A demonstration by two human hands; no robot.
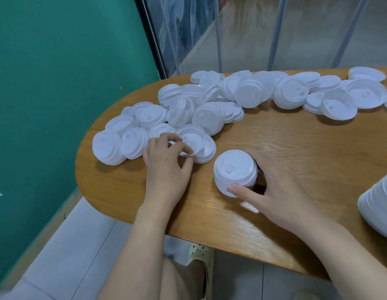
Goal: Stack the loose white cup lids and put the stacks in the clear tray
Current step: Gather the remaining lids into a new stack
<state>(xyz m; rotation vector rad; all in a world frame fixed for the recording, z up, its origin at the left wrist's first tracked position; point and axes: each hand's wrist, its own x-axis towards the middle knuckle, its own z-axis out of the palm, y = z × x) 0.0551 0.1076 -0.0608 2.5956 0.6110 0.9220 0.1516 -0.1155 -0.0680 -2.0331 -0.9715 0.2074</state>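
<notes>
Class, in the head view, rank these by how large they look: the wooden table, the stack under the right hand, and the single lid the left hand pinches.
1. Table
2. Stack
3. Lid, partly hidden by the left hand; stack and lid widths look alike.

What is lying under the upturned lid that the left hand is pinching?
The upturned lid, pinched by the left hand, rests on other loose lids, whose rims show at its right. How many lie beneath is covered.
</notes>
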